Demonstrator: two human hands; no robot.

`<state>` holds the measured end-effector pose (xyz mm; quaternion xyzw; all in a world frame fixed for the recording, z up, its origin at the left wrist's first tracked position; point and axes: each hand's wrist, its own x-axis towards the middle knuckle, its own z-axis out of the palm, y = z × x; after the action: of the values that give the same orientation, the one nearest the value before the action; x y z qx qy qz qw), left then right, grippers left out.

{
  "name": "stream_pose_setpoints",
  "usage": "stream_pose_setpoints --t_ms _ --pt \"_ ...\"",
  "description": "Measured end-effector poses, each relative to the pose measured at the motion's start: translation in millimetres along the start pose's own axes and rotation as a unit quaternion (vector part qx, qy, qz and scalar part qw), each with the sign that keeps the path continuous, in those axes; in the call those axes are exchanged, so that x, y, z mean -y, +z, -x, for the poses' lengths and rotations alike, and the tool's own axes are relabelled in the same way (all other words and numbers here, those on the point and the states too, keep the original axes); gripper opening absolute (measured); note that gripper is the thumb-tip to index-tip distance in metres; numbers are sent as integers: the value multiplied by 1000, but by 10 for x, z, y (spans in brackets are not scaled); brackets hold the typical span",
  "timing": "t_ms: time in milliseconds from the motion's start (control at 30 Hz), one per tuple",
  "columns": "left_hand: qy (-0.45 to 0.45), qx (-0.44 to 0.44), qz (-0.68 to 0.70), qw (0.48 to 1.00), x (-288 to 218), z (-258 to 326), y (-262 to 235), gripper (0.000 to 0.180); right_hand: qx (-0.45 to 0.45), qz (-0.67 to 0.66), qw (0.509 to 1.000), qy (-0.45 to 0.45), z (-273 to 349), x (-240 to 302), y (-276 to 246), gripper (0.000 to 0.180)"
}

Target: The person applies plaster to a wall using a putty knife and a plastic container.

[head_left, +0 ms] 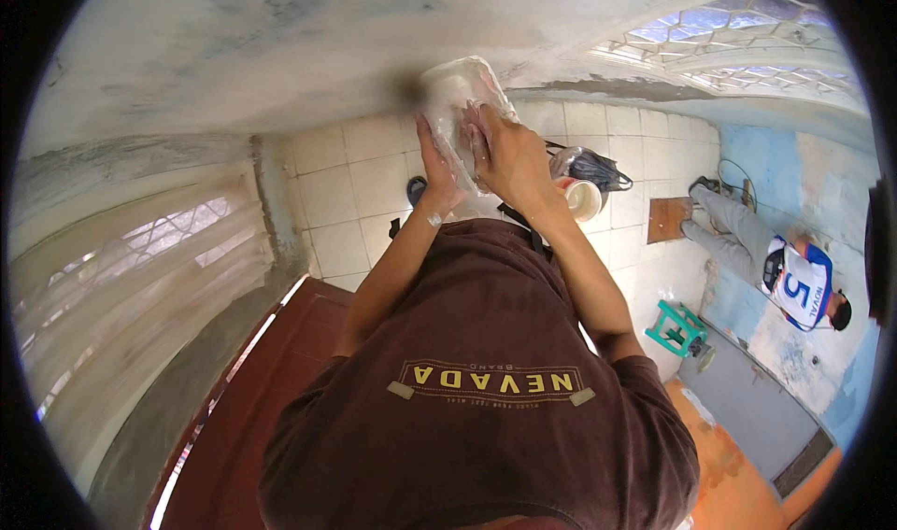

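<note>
Both hands hold a crinkly, see-through plastic bag (pixel 462 110). The left hand (pixel 437 180) grips its side; the right hand (pixel 509 161) pinches it tight, above the smooth square floor tiles (pixel 350 189).

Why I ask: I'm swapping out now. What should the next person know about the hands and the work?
Left hand: holds the white plastic bundle from its left side.
Right hand: grips the same bundle, pressing it against the wall.
Below on the tiled floor: a white bucket.
Done: the wall looks patchy grey and white; how far along cannot be told.
Left: the bundle is on the wall, not set down.
</note>
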<state>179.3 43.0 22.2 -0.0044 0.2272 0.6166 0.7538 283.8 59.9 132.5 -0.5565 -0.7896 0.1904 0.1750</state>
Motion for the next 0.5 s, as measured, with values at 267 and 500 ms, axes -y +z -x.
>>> stream_pose_setpoints --t_ms 267,500 --pt "-85 50 34 995 207 75 -306 79 -37 -53 995 77 342 -8 -88 23" --pt "-101 30 8 994 119 276 -243 85 -117 -143 967 176 633 -73 -172 28"
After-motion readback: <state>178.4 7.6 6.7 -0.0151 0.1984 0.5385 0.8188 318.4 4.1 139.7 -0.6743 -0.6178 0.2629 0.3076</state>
